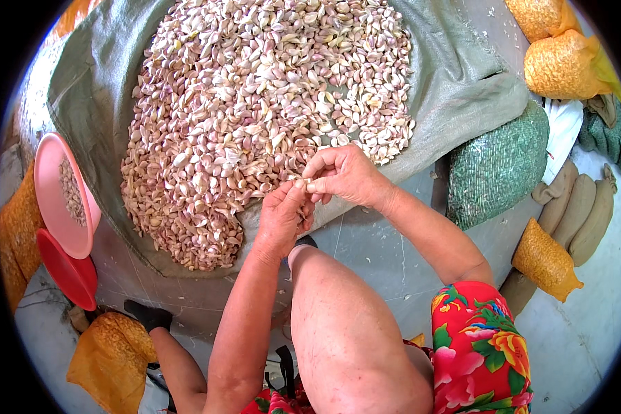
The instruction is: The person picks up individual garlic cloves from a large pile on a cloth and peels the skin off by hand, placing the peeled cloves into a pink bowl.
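Note:
A broad heap of unpeeled garlic cloves (234, 110), whitish with purple tinges, lies on a grey-green woven sheet (93, 96). At the heap's near edge my left hand (281, 219) and my right hand (348, 178) meet, fingertip to fingertip. Both are closed in a pinch on a small pale garlic clove (303, 183), mostly covered by the fingers. Loose cloves and bits of skin lie just beyond my fingertips. The left palm is turned inward, so whatever else it may hold is hidden.
To the left, a pink basin (45, 172) with cloves overlaps a red basin (65, 272). A filled green mesh sack (497, 165) rests at the sheet's right edge. Orange mesh bags (562, 69) and tan sacks (590, 221) stand further right. My bent knee (338, 303) rises between my arms.

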`<state>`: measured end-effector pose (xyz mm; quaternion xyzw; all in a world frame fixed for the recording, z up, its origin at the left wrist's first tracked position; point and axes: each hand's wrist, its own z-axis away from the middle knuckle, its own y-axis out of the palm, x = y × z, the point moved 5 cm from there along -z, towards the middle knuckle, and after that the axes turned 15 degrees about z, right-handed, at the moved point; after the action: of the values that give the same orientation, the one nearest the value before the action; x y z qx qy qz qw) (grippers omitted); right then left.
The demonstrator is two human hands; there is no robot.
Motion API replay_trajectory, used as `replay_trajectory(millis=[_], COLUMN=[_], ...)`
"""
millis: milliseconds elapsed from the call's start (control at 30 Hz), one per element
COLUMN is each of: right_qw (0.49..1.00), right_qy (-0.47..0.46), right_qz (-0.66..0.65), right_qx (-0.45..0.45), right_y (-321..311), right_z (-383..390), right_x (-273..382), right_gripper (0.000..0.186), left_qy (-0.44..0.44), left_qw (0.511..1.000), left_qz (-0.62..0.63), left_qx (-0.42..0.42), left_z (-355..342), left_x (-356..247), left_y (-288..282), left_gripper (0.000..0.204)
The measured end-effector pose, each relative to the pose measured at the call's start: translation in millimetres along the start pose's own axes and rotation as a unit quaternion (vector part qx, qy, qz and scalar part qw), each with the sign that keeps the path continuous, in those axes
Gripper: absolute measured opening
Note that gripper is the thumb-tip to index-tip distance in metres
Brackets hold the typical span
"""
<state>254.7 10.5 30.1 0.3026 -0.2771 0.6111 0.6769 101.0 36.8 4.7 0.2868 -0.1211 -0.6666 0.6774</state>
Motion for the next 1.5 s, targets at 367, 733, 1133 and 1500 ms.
replay_trajectory(millis=[367, 733, 1133, 1500], right_qw=[0.998, 1.0, 0.996, 0.99], right_qy=[-0.001, -0.017, -0.028, -0.048], right_qz=[-0.049, 0.014, -0.083, -0.128], right_qx=[0.029, 0.015, -0.029, -0.03], right_y=[5, 11, 10, 12], right_z=[-4, -4, 0, -4], right_x=[2, -1, 5, 9], right_gripper=[0.01, 0.012, 0.011, 0.02], left_qy=[0.035, 0.151, 0.134, 0.356], left_qw=[0.996, 0.978, 0.99, 0.885], left_qz=[0.082, -0.146, 0.004, -0.292], left_qx=[0.007, -0.007, -0.043, -0.07], left_z=[7, 9, 3, 10], left_x=[1, -17, -12, -36], left_y=[2, 4, 12, 25], left_gripper=[0.022, 0.025, 0.024, 0.028])
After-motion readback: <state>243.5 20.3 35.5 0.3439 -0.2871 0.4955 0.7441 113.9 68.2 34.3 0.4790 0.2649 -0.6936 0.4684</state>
